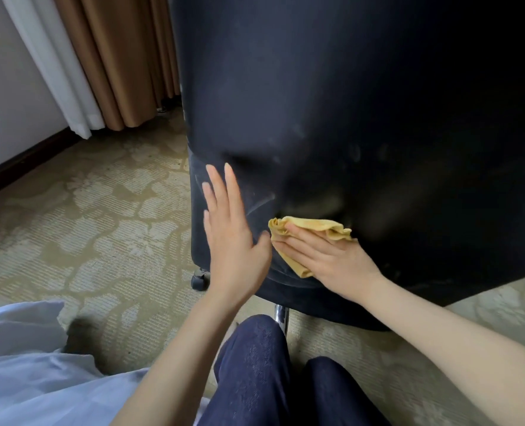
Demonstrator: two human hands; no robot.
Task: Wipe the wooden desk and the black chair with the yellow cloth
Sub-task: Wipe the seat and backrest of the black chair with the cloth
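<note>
cloth under right hand, long axis sideways

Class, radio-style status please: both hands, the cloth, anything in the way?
Left hand flat on black chair. Right hand pressing yellow cloth against chair's lower back. Nothing in the way visible.

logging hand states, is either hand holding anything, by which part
The right hand presses the yellow cloth flat on the black chair, fingers across its middle, no curled grip. The left hand holds nothing.

The black chair has matt woven fabric, faintly smudged; the yellow cloth looks soft terry. Its post is glossy chrome; the carpet is ribbed.
</note>
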